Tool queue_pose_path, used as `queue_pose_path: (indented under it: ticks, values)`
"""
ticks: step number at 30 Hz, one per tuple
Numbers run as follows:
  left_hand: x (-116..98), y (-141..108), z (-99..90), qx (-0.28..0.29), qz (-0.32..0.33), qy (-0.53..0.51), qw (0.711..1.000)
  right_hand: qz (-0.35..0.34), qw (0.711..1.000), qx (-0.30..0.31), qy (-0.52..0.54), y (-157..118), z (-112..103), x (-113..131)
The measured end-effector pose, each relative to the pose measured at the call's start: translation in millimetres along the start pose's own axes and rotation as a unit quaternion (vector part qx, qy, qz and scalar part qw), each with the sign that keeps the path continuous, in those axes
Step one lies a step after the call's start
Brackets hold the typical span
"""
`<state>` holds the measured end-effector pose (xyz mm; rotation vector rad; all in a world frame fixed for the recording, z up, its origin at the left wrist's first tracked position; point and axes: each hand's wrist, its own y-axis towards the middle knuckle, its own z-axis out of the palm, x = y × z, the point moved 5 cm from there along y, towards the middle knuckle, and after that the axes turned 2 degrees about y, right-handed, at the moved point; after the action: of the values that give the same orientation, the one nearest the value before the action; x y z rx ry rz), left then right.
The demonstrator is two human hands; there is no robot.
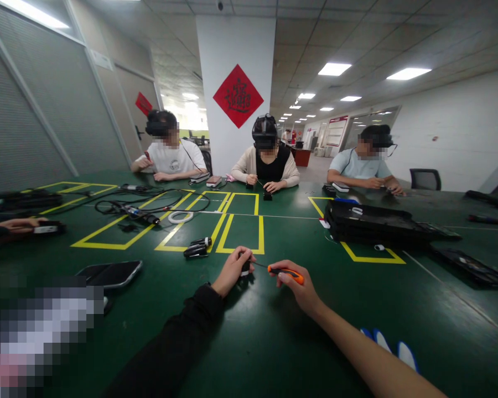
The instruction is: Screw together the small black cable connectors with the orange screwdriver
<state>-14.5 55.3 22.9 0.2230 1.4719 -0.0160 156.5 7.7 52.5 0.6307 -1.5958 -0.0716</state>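
My left hand [233,270] is closed around a small black part [244,267] with a white band, held just over the green table [216,354]. My right hand [296,284] grips an orange and black screwdriver [290,274]. Its thin shaft points left, and the tip reaches the black part near my left fingertips; exact contact is too small to tell. Several black cylindrical pieces [197,248] lie beyond my left hand, beside the yellow tape rectangles.
A phone [112,274] lies at the left, cables [141,213] and a white ring [180,217] behind it. Large black housings [369,221] stand at the right. Blue and white gloves [406,356] lie by my right forearm. Three people sit opposite; another person's hand [20,225] is at the left.
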Motion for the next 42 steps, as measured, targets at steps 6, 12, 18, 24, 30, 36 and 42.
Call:
queue_pose_path:
  ticks: [6, 12, 18, 24, 30, 36, 42]
  values:
    - [3, 2, -2.7, -0.021, -0.002, 0.026, 0.999, 0.01, 0.998, -0.024, -0.056, 2, -8, -4]
    - [3, 3, -6.6, -0.049, 0.046, 0.134, 0.989, 0.004, 0.978, -0.011, -0.209, 7, -21, -15]
    - [-1, 1, -0.7, -0.029, 0.107, 0.209, 0.972, -0.003, 0.957, 0.002, -0.289, 10, -26, -29]
    - [-2, 0, 0.8, -0.024, 0.101, 0.197, 0.975, -0.004, 0.957, -0.002, -0.291, 12, -25, -33]
    - [-3, -1, -0.3, -0.031, 0.074, 0.165, 0.983, -0.011, 0.958, -0.005, -0.287, 10, -25, -32]
    - [-4, -1, 0.6, -0.018, 0.095, 0.19, 0.977, 0.002, 0.957, 0.003, -0.29, 11, -24, -34]
    - [-5, -2, 1.3, -0.014, 0.086, 0.192, 0.977, -0.011, 0.957, 0.005, -0.289, 10, -24, -30]
